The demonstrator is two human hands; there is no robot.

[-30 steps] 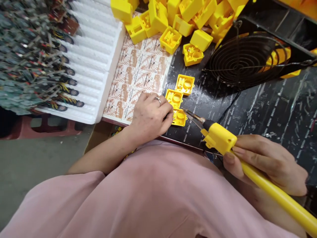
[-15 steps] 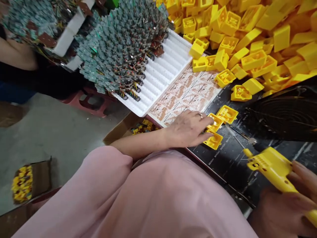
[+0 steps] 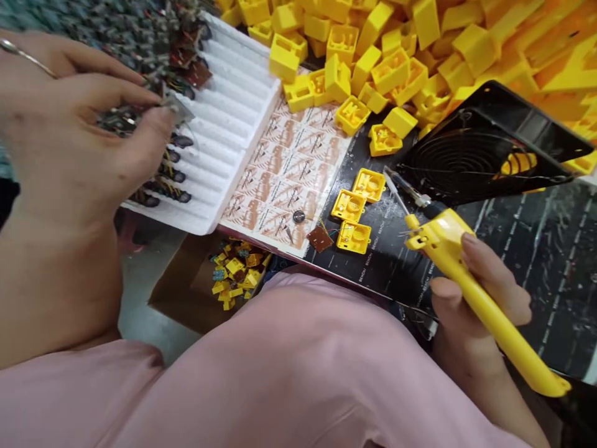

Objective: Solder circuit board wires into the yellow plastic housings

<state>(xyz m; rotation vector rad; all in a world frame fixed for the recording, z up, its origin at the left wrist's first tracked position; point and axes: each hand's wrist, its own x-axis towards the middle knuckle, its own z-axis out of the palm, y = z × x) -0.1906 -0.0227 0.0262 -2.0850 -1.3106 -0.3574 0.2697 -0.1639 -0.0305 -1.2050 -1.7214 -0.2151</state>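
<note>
My left hand (image 3: 107,118) is over the white foam tray (image 3: 242,112), thumb and forefinger pinching a small greyish flat piece (image 3: 180,111) whose kind I cannot make out. Beneath it, wired electronic parts (image 3: 175,165) with round black ends lie in the tray. My right hand (image 3: 480,292) is wrapped round the yellow handle of a soldering gun (image 3: 466,274). The gun's metal tip points at several open yellow plastic cases (image 3: 353,238) on the black mat. Beside these cases lie a brown circuit board (image 3: 319,238) with thin wires and a small round dark part (image 3: 298,216).
Yellow cases (image 3: 392,68) are heaped along the back. A black fan housing (image 3: 485,143) stands tilted at the right of the mat (image 3: 373,270). Patterned paper (image 3: 275,168) covers the bench beside the tray. Below the bench edge sits a cardboard box (image 3: 180,280) of yellow parts.
My left hand has gone from the yellow cases to the foam tray and now pinches a small piece. The soldering gun has come nearer the cases. The view has shifted.
</note>
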